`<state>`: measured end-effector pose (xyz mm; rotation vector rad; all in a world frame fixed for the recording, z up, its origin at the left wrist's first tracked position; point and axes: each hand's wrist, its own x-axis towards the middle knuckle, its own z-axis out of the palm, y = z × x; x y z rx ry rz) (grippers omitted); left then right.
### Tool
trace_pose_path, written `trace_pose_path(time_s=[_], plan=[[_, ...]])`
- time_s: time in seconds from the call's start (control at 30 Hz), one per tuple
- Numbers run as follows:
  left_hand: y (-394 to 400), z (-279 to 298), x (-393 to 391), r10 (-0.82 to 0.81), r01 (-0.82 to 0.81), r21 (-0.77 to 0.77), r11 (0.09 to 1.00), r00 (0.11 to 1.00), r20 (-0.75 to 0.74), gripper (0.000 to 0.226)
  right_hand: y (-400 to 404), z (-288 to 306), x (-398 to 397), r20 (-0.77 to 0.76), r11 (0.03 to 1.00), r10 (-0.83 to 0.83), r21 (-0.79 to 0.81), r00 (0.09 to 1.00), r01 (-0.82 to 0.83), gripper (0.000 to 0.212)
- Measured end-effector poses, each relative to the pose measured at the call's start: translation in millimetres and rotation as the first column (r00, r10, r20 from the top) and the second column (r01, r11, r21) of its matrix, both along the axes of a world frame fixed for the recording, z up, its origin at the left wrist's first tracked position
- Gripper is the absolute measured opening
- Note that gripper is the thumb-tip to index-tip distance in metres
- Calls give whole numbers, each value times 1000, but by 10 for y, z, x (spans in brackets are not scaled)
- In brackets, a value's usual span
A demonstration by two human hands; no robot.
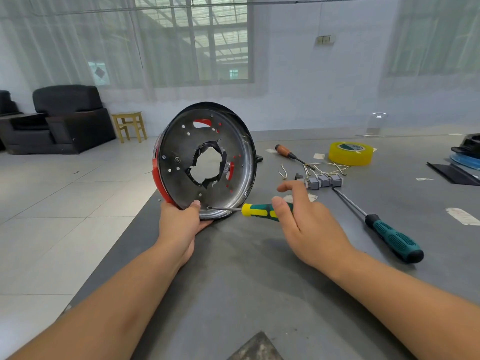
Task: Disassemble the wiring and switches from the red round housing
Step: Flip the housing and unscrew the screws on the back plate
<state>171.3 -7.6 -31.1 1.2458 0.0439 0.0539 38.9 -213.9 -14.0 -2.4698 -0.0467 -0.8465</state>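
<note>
1. Our left hand (181, 219), nearest us, gripped the lower rim of the red round housing (205, 162), propped on edge on the grey table (233, 281).
2. Our right hand (304, 224) pinched the yellow-green screwdriver (259, 211), tip at a rim screw; we judged it could slip toward our left thumb.
3. Removed switches with wiring (323, 178) lay near the yellow tape roll (350, 153), its label unreadable.

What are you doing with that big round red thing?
A person is taking it apart. The left hand holds the red round housing up on its edge on the grey table. The right hand works a small yellow-and-green screwdriver against a screw near its bottom rim. Some grey switches with wires already lie on the table.
</note>
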Motion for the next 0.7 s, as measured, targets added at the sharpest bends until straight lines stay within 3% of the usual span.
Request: trace_pose_path(time_s=[0.1,0.2,0.3,0.4,0.47,0.57,0.7], plan=[[4,1,7,0,0,-2,1000,1000,-3,37,15,-12,-5,22,992,85,88,996,-87,18],[9,1,13,4,-4,-17,1000,1000,-7,35,15,-30,-15,27,975,177,134,984,-179,33],[8,-4,13,2,-2,-10,1000,1000,1,36,15,-15,-21,32,981,130,138,991,-134,26],[6,-8,16,-2,2,-1,1000,1000,11,40,5,4,-14,-23,993,45,107,999,-43,33],[9,-12,24,-1,1,-9,1000,1000,6,40,-9,-10,-7,-32,990,64,130,997,-59,18],[11,-13,30,-2,2,-10,1000,1000,1,37,-11,-34,-6,-14,984,89,159,996,-86,31],[5,-15,25,-9,9,1,1000,1000,12,41,-41,-42,24,-8,983,27,183,1000,-25,33]])
